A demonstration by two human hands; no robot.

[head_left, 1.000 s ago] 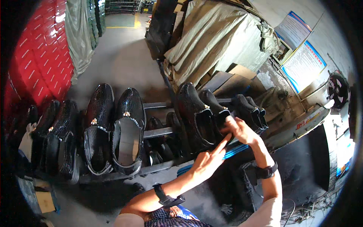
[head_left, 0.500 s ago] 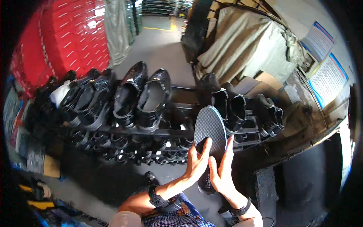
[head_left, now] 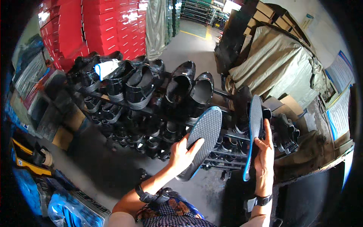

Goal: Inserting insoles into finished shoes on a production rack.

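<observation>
My left hand [head_left: 182,156] pinches a grey checkered shoe insole [head_left: 206,128] with a blue edge, its thumb lying across the patterned face. A second insole [head_left: 256,117] of the same kind is gripped in my right hand [head_left: 264,155] and turned nearly edge-on, its blue rim facing left. The two insoles are apart, both tilted upright in front of a shoe rack [head_left: 149,110]. Just beyond the left insole stands a pair of glossy black shoes [head_left: 202,92] on the top tier, toes pointing away. Part of another black shoe [head_left: 242,109] shows behind the right insole.
More black shoes [head_left: 140,87] fill the rack's left side and lower tiers; white paper [head_left: 107,69] lies on some. Red boxes [head_left: 113,28] are stacked at the far left. A cloth-covered pile [head_left: 280,56] stands at the right. Blue bagged goods [head_left: 70,206] sit at the lower left.
Held together before, the two insoles are now separated, one in each hand. My right hand has moved right and my left slightly left. The view has swung left.
</observation>
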